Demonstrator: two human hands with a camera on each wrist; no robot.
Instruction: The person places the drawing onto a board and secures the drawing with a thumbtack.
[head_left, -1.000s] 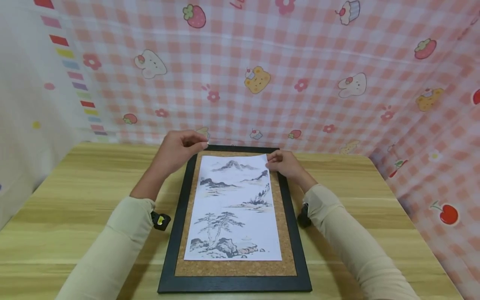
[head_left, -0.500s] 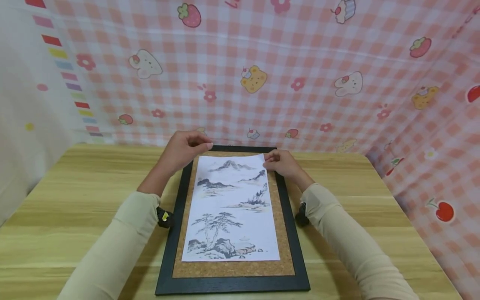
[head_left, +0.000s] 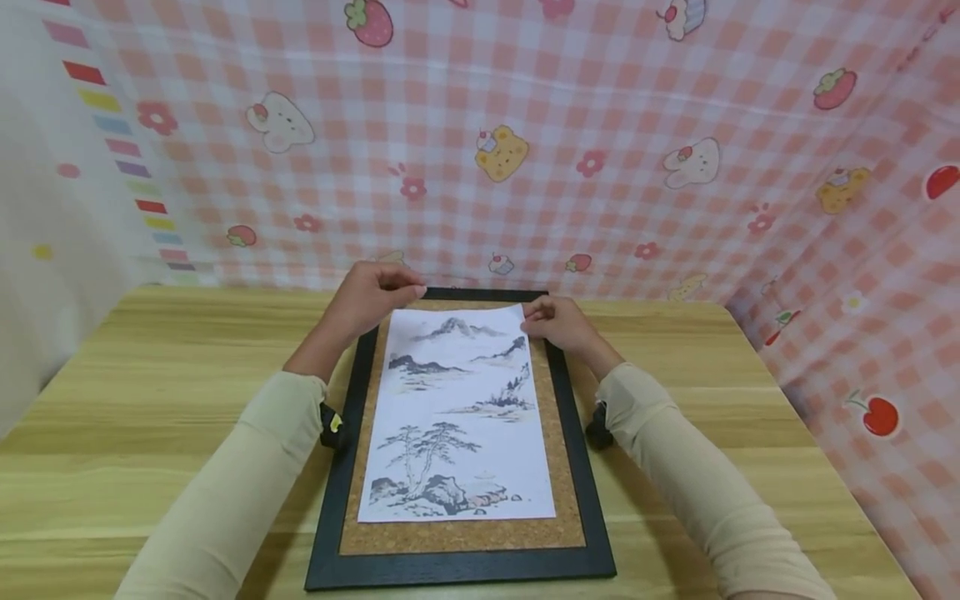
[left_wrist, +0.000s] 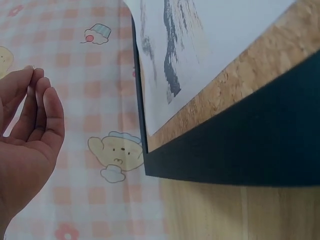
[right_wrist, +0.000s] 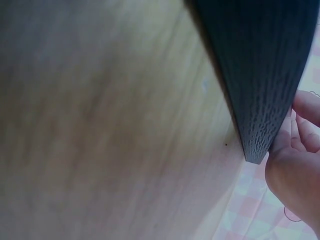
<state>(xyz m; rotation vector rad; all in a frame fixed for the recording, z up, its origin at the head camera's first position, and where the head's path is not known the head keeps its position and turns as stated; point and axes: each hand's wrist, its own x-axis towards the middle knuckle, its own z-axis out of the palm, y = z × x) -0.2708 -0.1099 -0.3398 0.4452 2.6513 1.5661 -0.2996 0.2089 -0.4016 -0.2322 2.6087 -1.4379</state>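
Note:
A white sheet printed with an ink landscape (head_left: pixel 457 392) lies over a cork board (head_left: pixel 457 537) with a black frame (head_left: pixel 461 571). My right hand (head_left: pixel 562 323) pinches the sheet's far right corner between thumb and fingers. Above the frame's far left corner hovers my left hand (head_left: pixel 375 292), thumb and fingertips brought together on a tiny pale thing (left_wrist: pixel 32 66), too small to make out its kind. In the left wrist view the left hand (left_wrist: pixel 30 125) is apart from the sheet. The frame's edge partly hides the right hand (right_wrist: pixel 295 150) in the right wrist view.
The board lies on a wood-grain table (head_left: pixel 187 417), its far end near a pink checked cloth backdrop (head_left: pixel 450 108) with cartoon prints. More checked cloth (head_left: pixel 862 308) hangs along the right side. Bare tabletop shows on both sides of the board.
My left hand has moved slightly right, further over the frame's far edge. The right hand keeps its pinch on the sheet's corner. The whole head view has shifted a little.

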